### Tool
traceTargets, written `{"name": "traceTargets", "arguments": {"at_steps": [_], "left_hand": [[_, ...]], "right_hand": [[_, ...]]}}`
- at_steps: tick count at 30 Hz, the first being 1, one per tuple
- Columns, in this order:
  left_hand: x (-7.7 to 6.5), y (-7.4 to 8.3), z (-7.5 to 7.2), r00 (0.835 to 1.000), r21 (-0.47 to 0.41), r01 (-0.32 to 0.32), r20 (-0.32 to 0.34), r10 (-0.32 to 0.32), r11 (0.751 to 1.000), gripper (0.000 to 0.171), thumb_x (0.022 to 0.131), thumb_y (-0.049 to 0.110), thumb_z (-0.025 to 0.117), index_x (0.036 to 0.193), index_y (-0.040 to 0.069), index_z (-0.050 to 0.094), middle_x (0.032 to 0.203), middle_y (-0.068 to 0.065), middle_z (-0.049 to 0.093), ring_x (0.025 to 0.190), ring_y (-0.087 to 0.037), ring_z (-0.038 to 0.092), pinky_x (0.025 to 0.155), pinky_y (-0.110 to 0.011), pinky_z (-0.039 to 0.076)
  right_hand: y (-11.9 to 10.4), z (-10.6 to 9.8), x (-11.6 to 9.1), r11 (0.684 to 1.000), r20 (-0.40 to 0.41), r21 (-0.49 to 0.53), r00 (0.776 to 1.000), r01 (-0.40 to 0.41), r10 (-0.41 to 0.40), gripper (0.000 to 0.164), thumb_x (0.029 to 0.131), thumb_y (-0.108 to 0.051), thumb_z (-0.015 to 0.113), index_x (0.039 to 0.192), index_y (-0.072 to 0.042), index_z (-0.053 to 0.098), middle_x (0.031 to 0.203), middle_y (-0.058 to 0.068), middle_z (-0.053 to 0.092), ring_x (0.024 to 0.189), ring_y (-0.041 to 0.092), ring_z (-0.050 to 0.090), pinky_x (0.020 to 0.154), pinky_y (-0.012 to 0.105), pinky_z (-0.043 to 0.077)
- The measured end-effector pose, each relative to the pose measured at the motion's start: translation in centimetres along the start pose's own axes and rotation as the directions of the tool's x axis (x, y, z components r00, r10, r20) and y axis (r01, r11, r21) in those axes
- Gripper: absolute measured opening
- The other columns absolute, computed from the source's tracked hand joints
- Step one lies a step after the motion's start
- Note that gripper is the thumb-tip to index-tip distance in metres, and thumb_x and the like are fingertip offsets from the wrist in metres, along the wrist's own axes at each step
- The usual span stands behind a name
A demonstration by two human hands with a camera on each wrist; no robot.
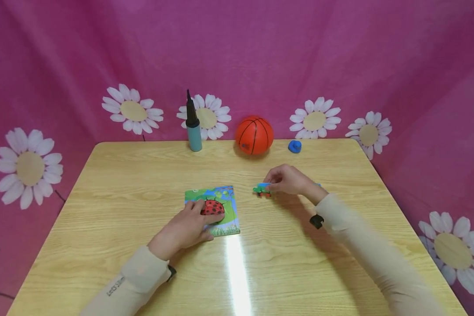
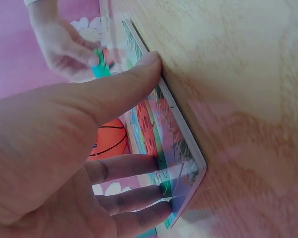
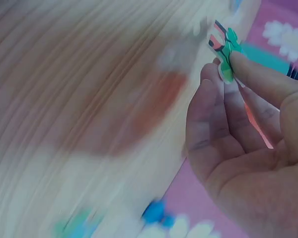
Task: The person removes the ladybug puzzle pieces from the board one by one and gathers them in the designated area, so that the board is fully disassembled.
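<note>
A square puzzle board [image 1: 232, 206] with a red ladybug picture [image 1: 214, 208] lies flat on the table. My left hand [image 1: 189, 224] rests on its left part, fairly straight fingers touching the picture side and the thumb at the near edge, as the left wrist view shows. To the right of the board, my right hand [image 1: 290, 179] pinches a small puzzle piece [image 1: 262, 189] between thumb and fingers, a little above the table. That piece [image 3: 227, 54] shows green, red and black in the right wrist view; my fingers cover part of it.
Along the table's far edge stand a teal hand pump [image 1: 195, 136] with a black nozzle, an orange toy basketball [image 1: 254, 135] and a small blue object [image 1: 295, 146]. A blurred green-and-blue piece [image 3: 79, 224] lies on the table [image 1: 284, 272]. Behind hangs a pink flowered cloth [image 1: 260, 52].
</note>
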State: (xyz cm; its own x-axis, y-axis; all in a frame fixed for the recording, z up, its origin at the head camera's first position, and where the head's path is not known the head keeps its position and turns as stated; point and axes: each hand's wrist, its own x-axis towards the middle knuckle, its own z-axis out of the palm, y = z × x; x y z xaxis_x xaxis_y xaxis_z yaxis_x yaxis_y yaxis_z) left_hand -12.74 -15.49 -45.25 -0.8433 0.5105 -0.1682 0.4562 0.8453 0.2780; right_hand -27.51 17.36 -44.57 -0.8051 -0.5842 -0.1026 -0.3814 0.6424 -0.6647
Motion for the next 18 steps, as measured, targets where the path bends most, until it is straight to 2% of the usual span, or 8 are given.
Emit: {"name": "traceTargets", "arguments": {"at_steps": [4, 8, 13, 18], "left_hand": [[0.0, -0.1, 0.1, 1.0, 0.012, -0.017, -0.018, 0.018, 1.0, 0.054, 0.094, 0.033, 0.079, 0.146, 0.03, 0.064, 0.14, -0.031, 0.051, 0.117, -0.047, 0.049, 0.096, -0.056, 0.056], [0.0, 0.0, 0.0, 1.0, 0.01, -0.011, -0.004, 0.011, 1.0, 0.055, 0.095, 0.034, 0.079, 0.147, 0.03, 0.063, 0.143, -0.032, 0.05, 0.12, -0.048, 0.049, 0.099, -0.056, 0.055], [0.0, 0.1, -0.1, 1.0, 0.002, -0.006, 0.006, 0.006, 1.0, 0.055, 0.094, 0.033, 0.08, 0.146, 0.029, 0.064, 0.142, -0.033, 0.05, 0.118, -0.048, 0.048, 0.099, -0.057, 0.054], [0.0, 0.2, -0.2, 1.0, 0.006, -0.013, 0.012, 0.013, 1.0, 0.055, 0.096, 0.033, 0.078, 0.148, 0.029, 0.062, 0.145, -0.034, 0.048, 0.119, -0.049, 0.048, 0.098, -0.056, 0.055]], "right_hand": [[2.9, -2.1, -1.8, 0.994, -0.03, -0.084, 0.997, -0.071, 0.069, 0.008, 0.09, -0.011, 0.083, 0.097, -0.008, 0.081, 0.086, 0.004, 0.078, 0.08, 0.013, 0.064, 0.075, 0.026, 0.053], [4.7, -3.3, -3.0, 0.975, -0.05, -0.162, 0.988, -0.153, 0.146, 0.008, 0.091, -0.015, 0.083, 0.097, -0.011, 0.082, 0.086, 0.003, 0.076, 0.077, 0.014, 0.062, 0.072, 0.029, 0.052], [5.6, -3.7, -3.4, 0.968, -0.036, -0.141, 0.978, -0.209, 0.206, 0.011, 0.093, -0.016, 0.081, 0.101, -0.008, 0.081, 0.083, 0.005, 0.075, 0.066, 0.015, 0.058, 0.063, 0.031, 0.05], [6.1, -3.4, -3.2, 0.967, -0.052, -0.141, 0.977, -0.212, 0.206, 0.01, 0.093, -0.015, 0.081, 0.101, -0.009, 0.082, 0.086, 0.002, 0.078, 0.071, 0.012, 0.056, 0.066, 0.028, 0.047]]}}
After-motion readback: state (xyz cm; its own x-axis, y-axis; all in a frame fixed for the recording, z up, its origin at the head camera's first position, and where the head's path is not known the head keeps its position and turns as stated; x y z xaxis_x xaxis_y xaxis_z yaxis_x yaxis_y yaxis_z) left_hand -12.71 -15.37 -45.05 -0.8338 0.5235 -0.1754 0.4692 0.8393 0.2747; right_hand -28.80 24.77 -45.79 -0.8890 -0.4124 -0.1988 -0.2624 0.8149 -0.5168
